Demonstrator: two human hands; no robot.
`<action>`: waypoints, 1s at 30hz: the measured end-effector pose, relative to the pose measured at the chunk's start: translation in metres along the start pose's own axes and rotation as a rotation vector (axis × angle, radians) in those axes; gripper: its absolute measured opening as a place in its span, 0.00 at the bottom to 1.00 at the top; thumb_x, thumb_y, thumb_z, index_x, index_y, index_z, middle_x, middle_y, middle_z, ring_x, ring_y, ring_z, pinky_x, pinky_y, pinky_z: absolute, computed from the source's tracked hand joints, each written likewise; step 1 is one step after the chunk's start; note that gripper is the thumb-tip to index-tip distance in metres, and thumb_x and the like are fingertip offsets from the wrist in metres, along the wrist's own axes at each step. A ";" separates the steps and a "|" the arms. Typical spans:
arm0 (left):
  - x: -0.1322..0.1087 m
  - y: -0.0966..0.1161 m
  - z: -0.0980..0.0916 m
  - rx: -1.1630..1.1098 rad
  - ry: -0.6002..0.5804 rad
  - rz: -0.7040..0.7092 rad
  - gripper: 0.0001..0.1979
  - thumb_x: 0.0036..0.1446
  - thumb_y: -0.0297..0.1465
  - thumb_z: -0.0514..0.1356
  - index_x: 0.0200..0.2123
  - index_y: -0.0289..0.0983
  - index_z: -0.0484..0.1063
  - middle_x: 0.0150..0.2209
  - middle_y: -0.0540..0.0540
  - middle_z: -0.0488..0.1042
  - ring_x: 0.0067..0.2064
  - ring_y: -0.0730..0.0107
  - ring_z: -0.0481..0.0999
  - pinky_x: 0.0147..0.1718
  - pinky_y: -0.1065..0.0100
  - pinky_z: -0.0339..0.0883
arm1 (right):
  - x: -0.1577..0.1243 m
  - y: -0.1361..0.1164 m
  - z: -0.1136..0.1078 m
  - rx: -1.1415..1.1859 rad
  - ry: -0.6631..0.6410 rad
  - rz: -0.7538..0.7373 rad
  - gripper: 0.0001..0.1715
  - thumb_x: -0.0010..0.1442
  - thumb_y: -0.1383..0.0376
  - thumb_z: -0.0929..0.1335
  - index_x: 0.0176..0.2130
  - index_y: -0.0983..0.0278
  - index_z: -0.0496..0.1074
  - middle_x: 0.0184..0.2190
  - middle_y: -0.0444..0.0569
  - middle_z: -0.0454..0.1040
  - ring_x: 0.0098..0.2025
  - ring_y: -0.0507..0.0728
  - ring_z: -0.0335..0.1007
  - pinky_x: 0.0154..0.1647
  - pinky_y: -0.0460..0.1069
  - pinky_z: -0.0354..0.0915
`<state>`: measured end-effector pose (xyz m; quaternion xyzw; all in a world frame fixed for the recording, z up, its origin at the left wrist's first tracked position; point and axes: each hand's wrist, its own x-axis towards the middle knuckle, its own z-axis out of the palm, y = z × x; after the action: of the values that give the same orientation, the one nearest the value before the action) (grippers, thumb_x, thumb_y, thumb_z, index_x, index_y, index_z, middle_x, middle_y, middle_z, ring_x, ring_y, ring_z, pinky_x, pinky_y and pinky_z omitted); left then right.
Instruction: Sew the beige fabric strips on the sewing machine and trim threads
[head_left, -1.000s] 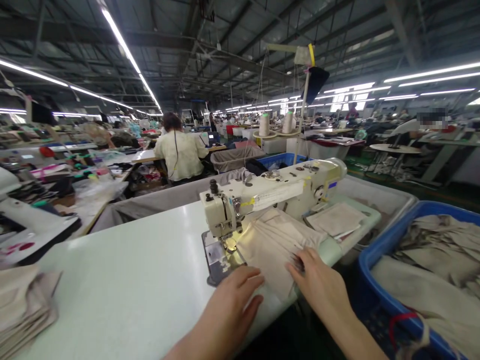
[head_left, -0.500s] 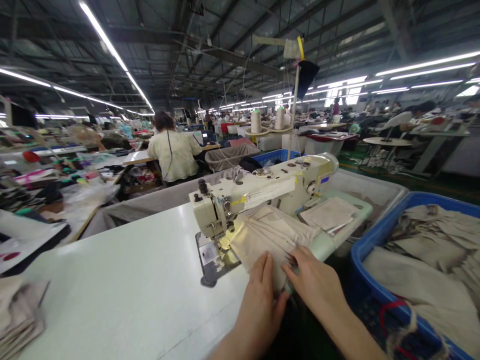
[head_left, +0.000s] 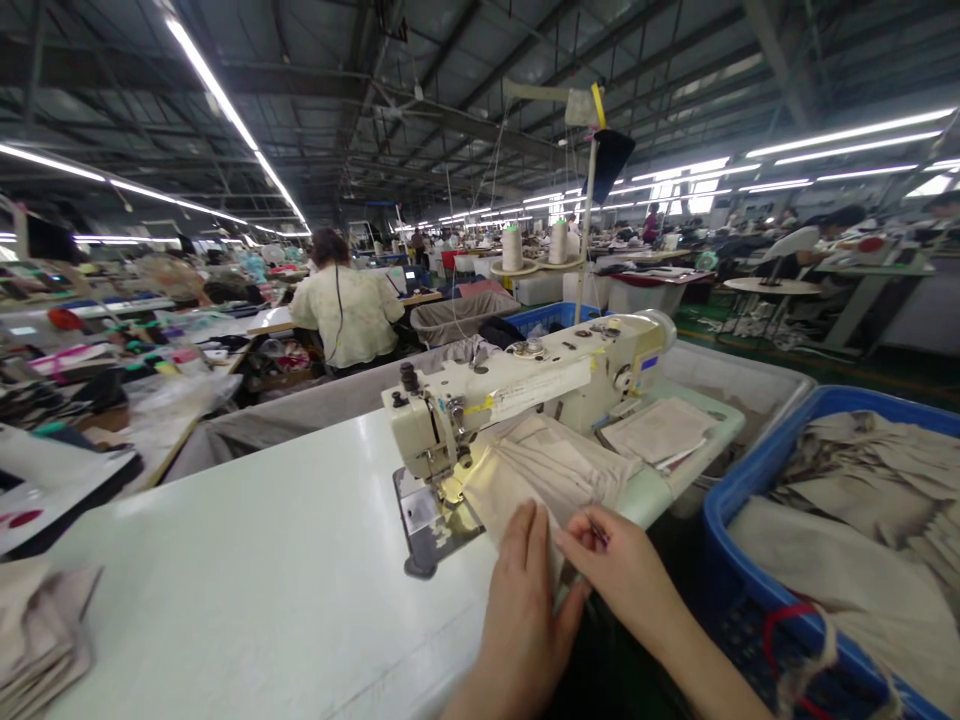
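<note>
A beige fabric piece (head_left: 495, 495) lies under the head of a sewing machine (head_left: 495, 385), its near corner drawn toward me at the table's front edge. My left hand (head_left: 529, 605) rests on that corner, its fingers stretched flat over the cloth and its thumb apart at the edge. Just to the right, my right hand (head_left: 619, 565) pinches the cloth's edge between thumb and forefinger, the other fingers curled. Something small and dark shows among those curled fingers; what it is I cannot make out. More beige cloth lies gathered in folds (head_left: 559, 455) behind, against the machine's body.
Flat beige pieces (head_left: 660, 430) lie at the machine's right end. A blue basket (head_left: 720, 510) of beige fabric stands at the right. Folded cloth (head_left: 45, 630) sits at the table's left corner. Thread cones (head_left: 512, 247) stand behind the machine. A person (head_left: 345, 300) sits ahead, facing away.
My right hand has shifted slightly left and up, its thumb and forefinger now closed together on the cloth's edge. My left hand stays nearly in place.
</note>
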<state>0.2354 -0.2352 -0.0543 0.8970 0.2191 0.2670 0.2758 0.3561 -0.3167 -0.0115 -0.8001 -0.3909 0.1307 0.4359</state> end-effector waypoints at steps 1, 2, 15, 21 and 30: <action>0.001 0.001 -0.006 -0.004 0.039 0.026 0.30 0.60 0.29 0.56 0.65 0.31 0.60 0.66 0.32 0.61 0.67 0.51 0.59 0.64 0.48 0.58 | -0.002 -0.005 -0.001 0.108 -0.034 -0.038 0.12 0.59 0.59 0.68 0.27 0.62 0.70 0.22 0.42 0.69 0.26 0.53 0.66 0.28 0.46 0.61; 0.003 0.002 -0.015 -0.024 0.069 0.044 0.26 0.62 0.28 0.53 0.63 0.32 0.63 0.64 0.33 0.64 0.66 0.53 0.63 0.63 0.49 0.60 | -0.003 -0.009 -0.002 0.186 -0.058 -0.084 0.15 0.60 0.57 0.67 0.27 0.63 0.70 0.22 0.42 0.68 0.26 0.53 0.65 0.28 0.46 0.61; 0.003 0.006 -0.185 -0.734 0.041 -0.648 0.28 0.48 0.51 0.67 0.46 0.37 0.76 0.34 0.46 0.80 0.32 0.65 0.75 0.29 0.70 0.66 | 0.004 -0.026 0.022 0.617 -0.398 -0.052 0.19 0.52 0.53 0.74 0.34 0.66 0.75 0.26 0.43 0.71 0.27 0.51 0.63 0.29 0.45 0.61; -0.005 -0.029 -0.172 -0.724 0.155 -0.726 0.25 0.45 0.49 0.69 0.39 0.37 0.73 0.27 0.51 0.76 0.28 0.71 0.71 0.27 0.74 0.62 | -0.007 -0.020 0.047 0.722 -0.306 0.080 0.23 0.50 0.50 0.75 0.36 0.66 0.72 0.22 0.39 0.64 0.25 0.50 0.58 0.27 0.45 0.57; 0.003 -0.059 -0.174 -0.659 0.026 -0.739 0.19 0.48 0.46 0.63 0.35 0.37 0.74 0.28 0.50 0.74 0.28 0.71 0.70 0.28 0.73 0.60 | -0.015 0.010 0.058 0.428 -0.298 -0.001 0.22 0.54 0.48 0.70 0.27 0.66 0.75 0.23 0.46 0.71 0.29 0.56 0.65 0.30 0.48 0.60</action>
<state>0.1185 -0.1236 0.0333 0.6212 0.4297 0.2175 0.6182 0.3196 -0.2961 -0.0554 -0.6614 -0.4148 0.3264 0.5329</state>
